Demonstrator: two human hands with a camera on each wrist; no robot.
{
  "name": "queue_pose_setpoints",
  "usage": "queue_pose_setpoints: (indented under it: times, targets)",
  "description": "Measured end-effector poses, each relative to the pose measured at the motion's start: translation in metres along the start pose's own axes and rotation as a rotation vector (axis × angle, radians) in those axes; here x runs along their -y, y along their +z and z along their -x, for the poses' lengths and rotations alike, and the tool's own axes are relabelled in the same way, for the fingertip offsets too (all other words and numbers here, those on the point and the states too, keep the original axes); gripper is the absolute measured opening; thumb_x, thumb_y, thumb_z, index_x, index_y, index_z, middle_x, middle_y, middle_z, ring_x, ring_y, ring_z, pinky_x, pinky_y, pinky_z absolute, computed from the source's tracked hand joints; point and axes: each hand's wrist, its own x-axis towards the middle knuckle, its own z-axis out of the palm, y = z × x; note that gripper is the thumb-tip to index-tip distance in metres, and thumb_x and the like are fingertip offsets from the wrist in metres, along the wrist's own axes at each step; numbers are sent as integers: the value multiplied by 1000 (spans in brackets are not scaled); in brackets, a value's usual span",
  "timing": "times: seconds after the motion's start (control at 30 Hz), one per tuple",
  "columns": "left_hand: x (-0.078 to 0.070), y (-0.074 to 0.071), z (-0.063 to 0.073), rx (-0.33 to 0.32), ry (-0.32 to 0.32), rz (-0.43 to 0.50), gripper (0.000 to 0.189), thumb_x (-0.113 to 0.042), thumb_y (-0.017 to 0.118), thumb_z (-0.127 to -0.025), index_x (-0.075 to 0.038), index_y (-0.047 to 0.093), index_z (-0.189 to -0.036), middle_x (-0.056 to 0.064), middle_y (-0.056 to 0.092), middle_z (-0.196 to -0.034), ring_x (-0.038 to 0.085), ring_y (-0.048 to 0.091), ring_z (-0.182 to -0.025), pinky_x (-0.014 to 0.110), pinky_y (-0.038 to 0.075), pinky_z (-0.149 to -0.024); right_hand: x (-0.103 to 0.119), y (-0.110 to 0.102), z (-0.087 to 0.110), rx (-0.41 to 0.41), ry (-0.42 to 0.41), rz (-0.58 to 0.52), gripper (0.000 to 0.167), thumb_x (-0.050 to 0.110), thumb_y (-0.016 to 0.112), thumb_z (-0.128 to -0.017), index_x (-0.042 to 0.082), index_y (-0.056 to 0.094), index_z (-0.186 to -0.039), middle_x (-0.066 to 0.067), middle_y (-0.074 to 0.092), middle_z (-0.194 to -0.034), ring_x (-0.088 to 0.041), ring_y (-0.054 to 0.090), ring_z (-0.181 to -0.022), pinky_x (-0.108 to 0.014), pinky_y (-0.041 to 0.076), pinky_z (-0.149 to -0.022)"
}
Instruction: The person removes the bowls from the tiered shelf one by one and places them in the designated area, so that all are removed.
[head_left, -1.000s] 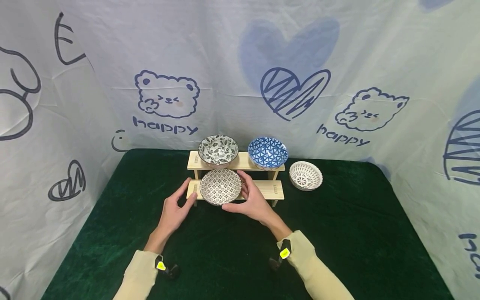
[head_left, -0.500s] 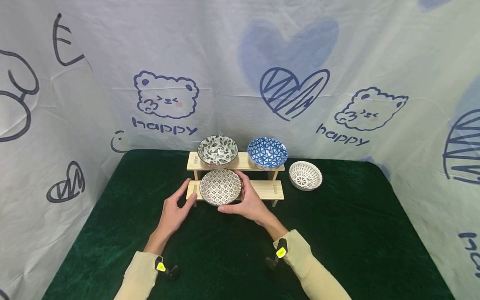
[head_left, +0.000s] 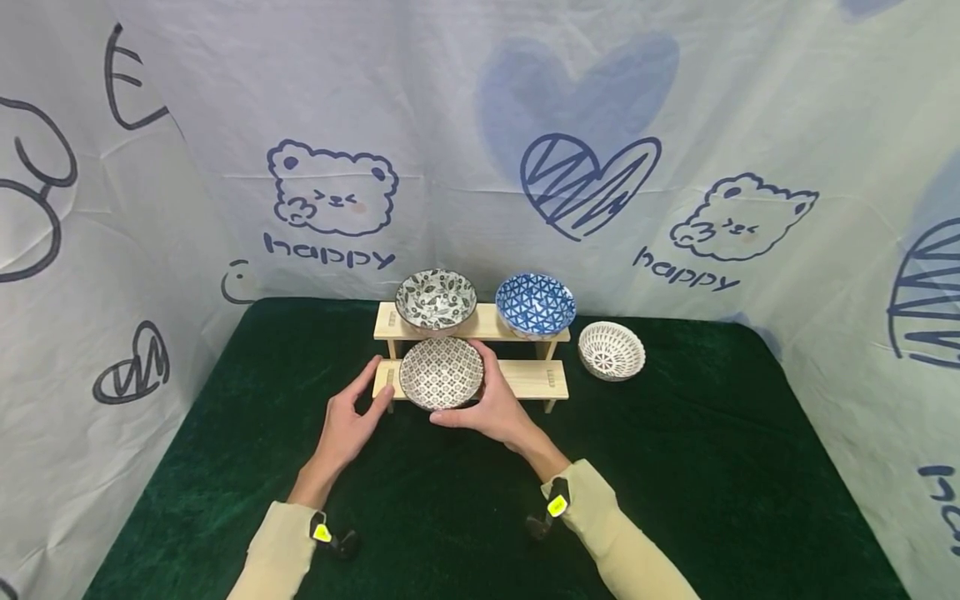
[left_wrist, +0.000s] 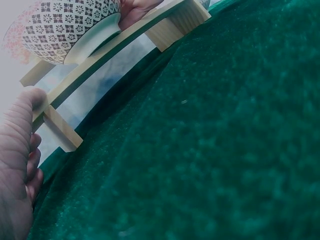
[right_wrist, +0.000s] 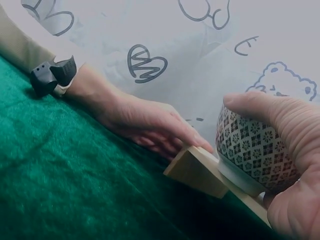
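A small bowl with a dark lattice pattern (head_left: 441, 373) sits at the left part of the lower tier of a two-tier wooden rack (head_left: 534, 380). My right hand (head_left: 497, 410) holds this bowl from the right, thumb along its front and fingers behind. In the right wrist view, the bowl's pale foot stands on the board beneath the patterned wall (right_wrist: 255, 150). My left hand (head_left: 347, 429) grips the rack's left end. Its thumb (left_wrist: 32, 97) presses on the board's edge in the left wrist view, with the fingers curled below.
On the upper tier stand a bowl with black leaf print (head_left: 436, 300) and a blue-and-white bowl (head_left: 536, 305). A white, dark-flecked bowl (head_left: 611, 352) rests right of the rack on the green cloth (head_left: 675, 467). A printed white curtain (head_left: 450, 125) hangs close behind.
My right thumb has slid slightly left along the front of the lattice-patterned bowl, and the right wrist has shifted left. The left hand, rack and bowls look unmoved.
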Motion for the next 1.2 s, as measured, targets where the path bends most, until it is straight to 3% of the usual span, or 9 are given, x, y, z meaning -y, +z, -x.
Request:
queue_pose_setpoints:
  times: [0.37, 0.73, 1.2]
  targets:
    - [1, 1, -1, 1, 0, 2, 62, -33, 66, -105, -10, 45, -159, 6, 45, -162, 32, 43, -150, 60, 32, -122, -4, 2, 0, -23, 12, -26, 118, 21, 96, -73, 24, 19, -162, -3, 33, -162, -26, 37, -146, -49, 27, -126]
    - [0, 1, -2, 13, -4, 3, 63, -35, 64, -106, -9, 43, -160, 7, 43, -164, 32, 41, -151, 60, 31, -122, -1, 3, 2, -44, -16, -86, 118, 13, 97, -71, 19, 22, -162, -8, 34, -162, -28, 38, -148, -49, 28, -126]
    - [0, 1, -1, 10, -11, 0, 64, -36, 64, -105, -9, 43, -160, 6, 43, -164, 32, 41, -151, 59, 31, -123, -2, 0, 3, -74, -52, -75, 113, 6, 96, -71, 16, 28, -161, -10, 38, -159, -30, 41, -146, -49, 32, -124]
